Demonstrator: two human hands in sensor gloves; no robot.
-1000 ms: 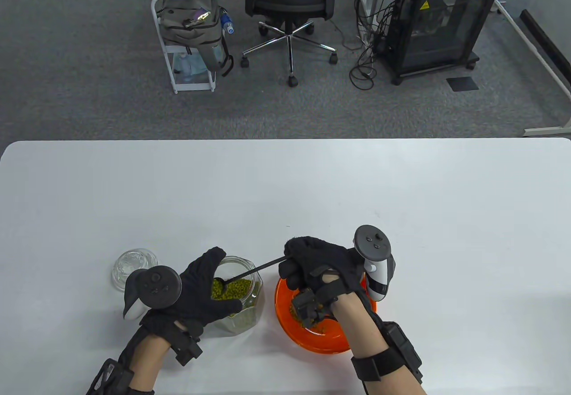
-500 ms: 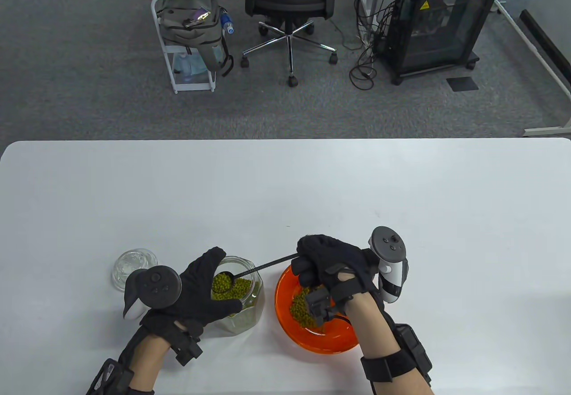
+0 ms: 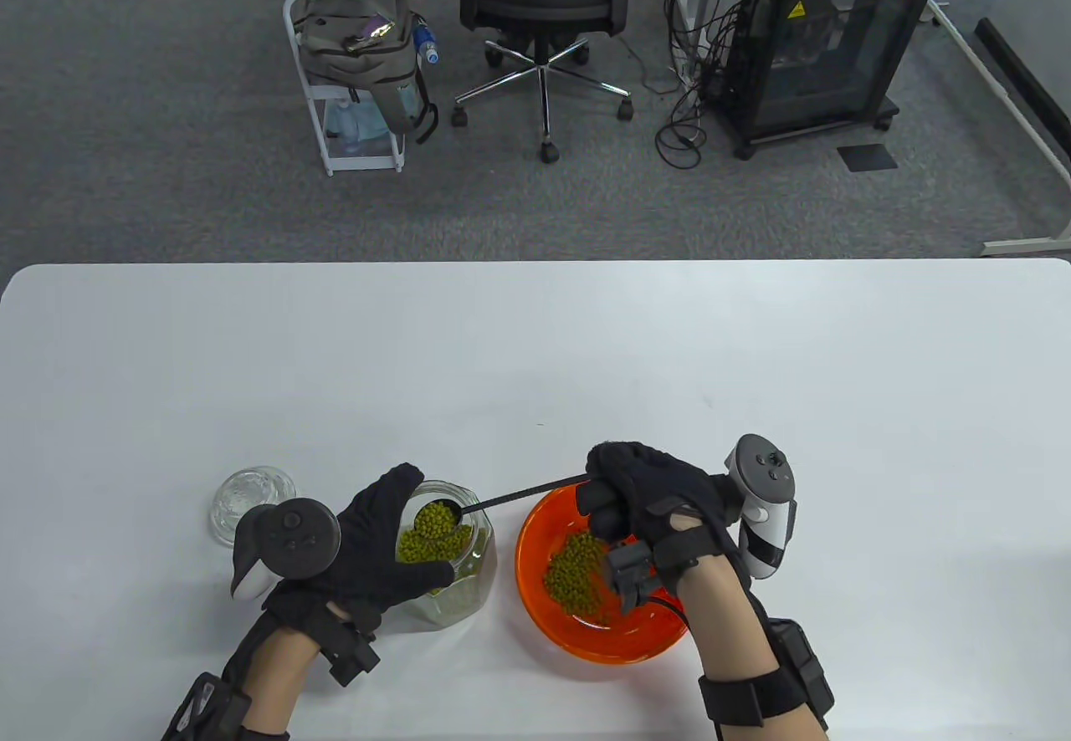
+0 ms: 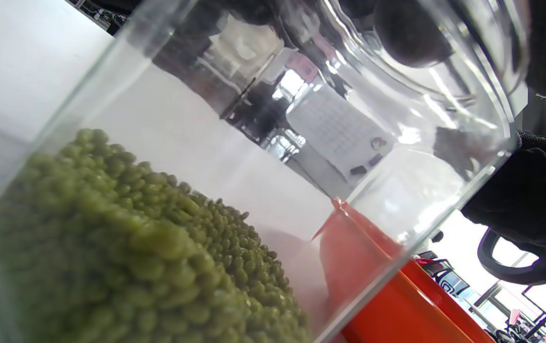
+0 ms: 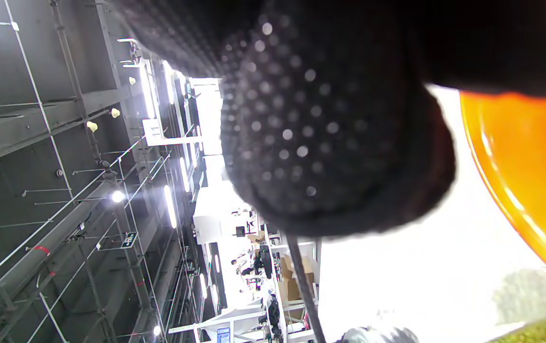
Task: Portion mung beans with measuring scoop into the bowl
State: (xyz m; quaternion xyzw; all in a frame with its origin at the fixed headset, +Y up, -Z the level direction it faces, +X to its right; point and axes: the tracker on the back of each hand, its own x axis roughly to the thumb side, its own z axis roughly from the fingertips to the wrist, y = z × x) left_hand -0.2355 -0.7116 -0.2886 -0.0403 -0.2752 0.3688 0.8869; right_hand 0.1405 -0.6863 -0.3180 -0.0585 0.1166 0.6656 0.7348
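- The right hand (image 3: 644,494) has its fingers curled round the far end of the measuring scoop (image 3: 502,500), whose thin black handle runs leftward from the fist to the cup.
- The cup, heaped with mung beans (image 3: 434,519), sits over the open mouth of the jar (image 3: 456,561) (whether it has cleared the rim I cannot tell).
- The left hand (image 3: 376,544) wraps the jar's left and near sides, thumb and fingers curved against the glass, steadying it.
- The bowl (image 3: 535,540) stands just right of the jar, directly under the right hand, with a small pile of beans in it.
- So the load lies left of its target: the likely move is a short carry rightward along the handle's own axis, kept level.
- The jar's lid (image 3: 251,503) rests on the table left of the jar.
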